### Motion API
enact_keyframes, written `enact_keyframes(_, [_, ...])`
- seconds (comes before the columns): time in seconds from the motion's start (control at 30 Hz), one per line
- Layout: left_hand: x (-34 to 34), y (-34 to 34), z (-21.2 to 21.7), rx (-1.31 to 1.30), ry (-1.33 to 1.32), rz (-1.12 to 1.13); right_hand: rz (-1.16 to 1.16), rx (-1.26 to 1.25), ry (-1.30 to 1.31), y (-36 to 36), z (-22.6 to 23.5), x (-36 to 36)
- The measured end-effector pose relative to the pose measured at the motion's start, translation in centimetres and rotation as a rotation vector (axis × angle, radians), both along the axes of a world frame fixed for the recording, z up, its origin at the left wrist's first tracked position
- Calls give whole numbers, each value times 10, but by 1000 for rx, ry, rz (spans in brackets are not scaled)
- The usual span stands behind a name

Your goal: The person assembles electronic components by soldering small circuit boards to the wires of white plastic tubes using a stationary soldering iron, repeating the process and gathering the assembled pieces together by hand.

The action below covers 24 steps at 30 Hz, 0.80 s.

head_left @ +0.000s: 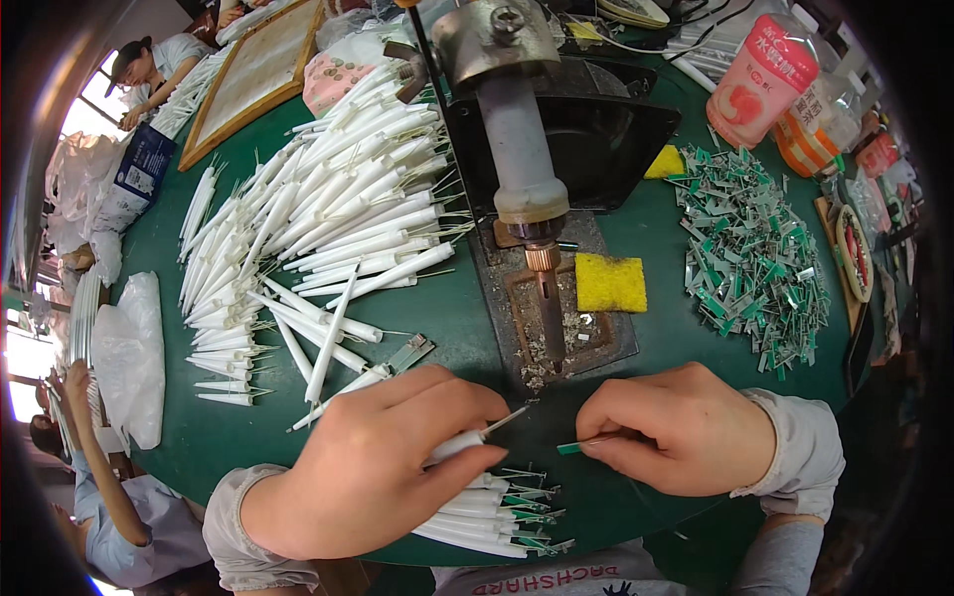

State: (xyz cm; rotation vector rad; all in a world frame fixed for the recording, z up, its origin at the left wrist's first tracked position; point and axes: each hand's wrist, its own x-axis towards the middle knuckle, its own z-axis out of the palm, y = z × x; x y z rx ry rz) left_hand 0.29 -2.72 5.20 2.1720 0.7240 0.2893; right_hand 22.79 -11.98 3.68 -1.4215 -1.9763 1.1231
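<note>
My left hand (383, 462) is closed around a white tapered plastic tube (455, 446), with thin wires pointing right from its end. Opposite it, my right hand (686, 427) pinches a small green circuit board (569, 449) between thumb and fingers. The wire ends and the board are apart. Just above and between my hands, a soldering iron (550, 308) points down from its stand over a stained metal base (596, 343). Below my left hand lies a row of white tubes with green boards (487, 519) at their wire ends.
A large heap of white wired tubes (338, 199) spreads left of the iron. Loose green boards (755, 263) are piled at right. A yellow sponge (610, 284) sits by the base. Bottles (763, 79) stand far right. Co-workers (159, 65) work at the left.
</note>
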Motion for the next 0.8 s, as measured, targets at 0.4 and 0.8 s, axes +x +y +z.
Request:
enact_keyframes(0.4, [1,1,-13,-510,65,41,-195,-449,405,4,-16,-2])
enact_keyframes(0.8, [1,-19,-23,2,-167,-92,-143,-852,608,12,-18,-4])
